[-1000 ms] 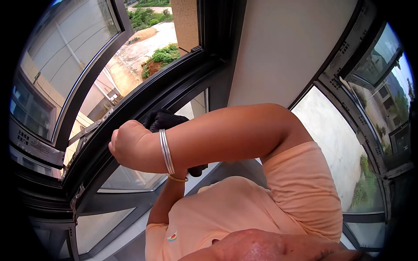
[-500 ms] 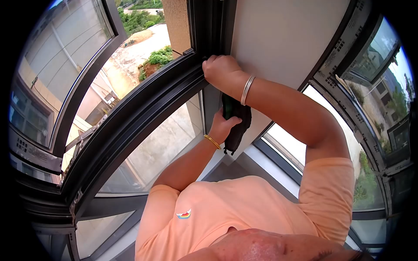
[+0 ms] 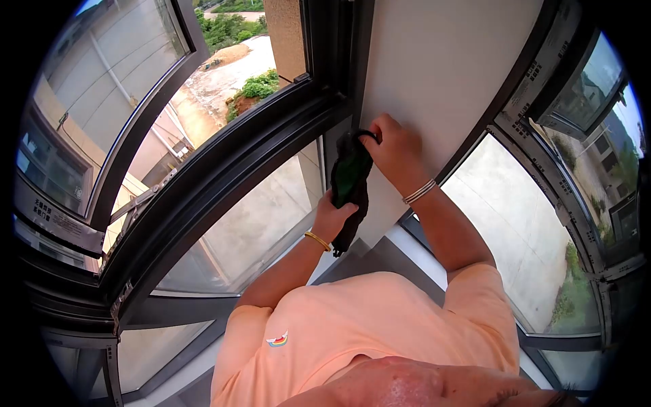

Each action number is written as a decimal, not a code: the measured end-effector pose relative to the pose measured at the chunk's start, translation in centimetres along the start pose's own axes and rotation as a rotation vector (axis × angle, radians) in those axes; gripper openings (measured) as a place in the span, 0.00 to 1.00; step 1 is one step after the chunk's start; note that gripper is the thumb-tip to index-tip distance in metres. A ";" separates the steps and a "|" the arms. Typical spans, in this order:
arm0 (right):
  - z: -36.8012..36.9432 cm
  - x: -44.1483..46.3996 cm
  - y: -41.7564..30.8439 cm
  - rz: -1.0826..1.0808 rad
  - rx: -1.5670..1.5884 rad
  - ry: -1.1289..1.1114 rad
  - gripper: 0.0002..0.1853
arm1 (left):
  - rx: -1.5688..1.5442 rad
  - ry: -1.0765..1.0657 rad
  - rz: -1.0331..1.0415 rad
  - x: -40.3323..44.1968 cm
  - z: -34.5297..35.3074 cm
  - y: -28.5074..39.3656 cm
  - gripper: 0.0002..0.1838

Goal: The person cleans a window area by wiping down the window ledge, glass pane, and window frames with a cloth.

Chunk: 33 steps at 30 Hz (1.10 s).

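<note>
A dark, soft pouch [image 3: 349, 180] with a green part inside hangs between my two hands, beside the window frame corner. My left hand [image 3: 332, 217], with a gold bracelet at the wrist, is closed around the pouch's lower side, thumb across it. My right hand [image 3: 397, 150], with silver bangles, pinches the black upper rim of the pouch near the pale wall. What lies inside the pouch, if anything, cannot be made out. Dangling ends show at its bottom tip.
A dark window frame [image 3: 224, 159] curves across the left, with an opened sash [image 3: 146, 115] beyond it. The pale wall [image 3: 447, 74] stands ahead. More window frames [image 3: 525, 88] with printed protective film run down the right. Glass panes [image 3: 251, 224] reach below the rail.
My right hand has left the window frame corner and come down and right to the pouch's upper rim. The left hand and pouch have shifted slightly down and left, and more green shows.
</note>
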State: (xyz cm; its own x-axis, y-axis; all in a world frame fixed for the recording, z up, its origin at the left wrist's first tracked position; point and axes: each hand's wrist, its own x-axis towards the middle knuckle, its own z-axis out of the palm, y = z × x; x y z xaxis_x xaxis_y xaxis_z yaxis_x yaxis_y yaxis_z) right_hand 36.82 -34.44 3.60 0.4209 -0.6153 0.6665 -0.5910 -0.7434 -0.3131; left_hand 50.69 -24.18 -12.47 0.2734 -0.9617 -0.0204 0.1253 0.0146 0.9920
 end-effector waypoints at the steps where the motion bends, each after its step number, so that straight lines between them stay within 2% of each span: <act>1: -0.2 -0.5 -0.5 0.137 0.085 -0.032 0.13 | 0.006 0.000 -0.008 -0.3 -0.4 -0.1 0.29; 2: -0.2 -1.0 -0.8 0.274 0.169 -0.066 0.13 | 0.092 0.038 0.035 -0.5 -0.8 -0.1 0.29; 6: 1.2 -2.7 -0.2 0.359 0.371 -0.019 0.13 | 0.266 0.145 0.128 -1.3 -1.6 0.1 0.28; 8: 1.3 -3.5 -0.4 0.474 0.657 -0.059 0.12 | 0.244 0.159 0.139 -1.6 -1.8 0.4 0.28; 9: 1.6 -3.8 -0.5 0.473 0.660 -0.059 0.12 | 0.219 0.170 0.151 -1.6 -1.8 0.4 0.28; 11: 2.2 -4.6 -0.6 0.311 0.712 0.085 0.11 | 0.227 0.188 0.165 -1.5 -1.9 0.1 0.28; 12: 2.3 -4.7 -0.7 0.312 0.713 0.086 0.11 | 0.234 0.205 0.178 -1.4 -1.9 -0.1 0.28; 14: 2.3 -5.1 -0.9 0.153 0.621 0.142 0.11 | 0.228 0.235 0.197 -1.4 -1.7 0.0 0.28; 15: 2.2 -5.2 -1.0 0.155 0.620 0.145 0.11 | 0.220 0.265 0.218 -1.4 -1.6 0.1 0.28; 17: 1.9 -5.2 -1.1 -0.025 0.518 0.193 0.13 | 0.196 0.291 0.249 -1.1 -1.7 -0.7 0.29; 18: 1.9 -5.3 -1.2 -0.022 0.517 0.196 0.13 | 0.171 0.320 0.277 -1.0 -1.7 -1.1 0.29; 20: 2.1 -5.4 -1.3 -0.140 0.449 0.311 0.15 | 0.126 0.309 0.278 -1.1 -1.5 -0.9 0.29; 25: 3.4 -6.1 -0.6 -0.252 0.452 0.424 0.16 | 0.036 0.268 0.293 -1.5 -1.0 -0.6 0.29; 27: 3.7 -6.2 -0.5 -0.301 0.407 0.453 0.16 | 0.043 0.243 0.386 -1.8 -0.8 -0.2 0.28; 30: 3.7 -6.5 -0.9 -0.256 0.390 0.433 0.15 | 0.146 0.193 0.418 -2.0 -1.1 -0.5 0.29; 33: 3.0 -6.2 -1.9 -0.232 0.303 0.312 0.11 | 0.191 0.168 0.457 -2.5 -1.1 -0.2 0.29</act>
State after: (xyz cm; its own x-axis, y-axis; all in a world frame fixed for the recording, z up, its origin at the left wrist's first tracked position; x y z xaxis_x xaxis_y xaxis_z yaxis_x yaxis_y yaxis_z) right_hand 37.38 -29.98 -1.95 0.2645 -0.3514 0.8981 -0.2599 -0.9228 -0.2845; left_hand 51.00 -21.45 -12.74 0.4106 -0.8115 0.4157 -0.2143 0.3572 0.9091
